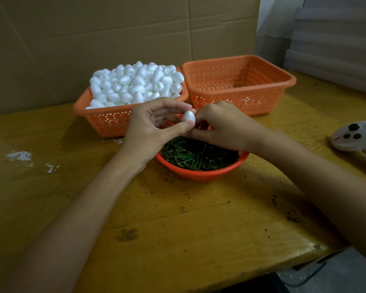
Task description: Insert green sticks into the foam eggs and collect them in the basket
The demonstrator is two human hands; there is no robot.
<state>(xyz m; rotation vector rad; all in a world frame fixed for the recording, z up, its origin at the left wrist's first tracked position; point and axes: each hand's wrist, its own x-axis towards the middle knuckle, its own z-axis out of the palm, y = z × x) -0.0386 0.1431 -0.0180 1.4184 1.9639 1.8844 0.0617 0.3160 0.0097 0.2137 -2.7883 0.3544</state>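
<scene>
My left hand point(154, 125) pinches a white foam egg point(188, 116) between thumb and fingers, above the round orange bowl point(199, 173) of green sticks point(197, 155). My right hand point(222, 125) meets the egg from the right with its fingers curled; whatever it holds is hidden. At the back left an orange basket point(106, 121) is heaped with foam eggs point(135, 83). Beside it on the right stands a second orange basket point(239, 81), nothing visible inside.
A white controller point(355, 136) with dark buttons lies at the right edge of the yellow wooden table point(178, 229). White foam crumbs point(19, 155) are scattered on the left. A cardboard wall stands behind the baskets. A dark cable runs off the table's near right corner.
</scene>
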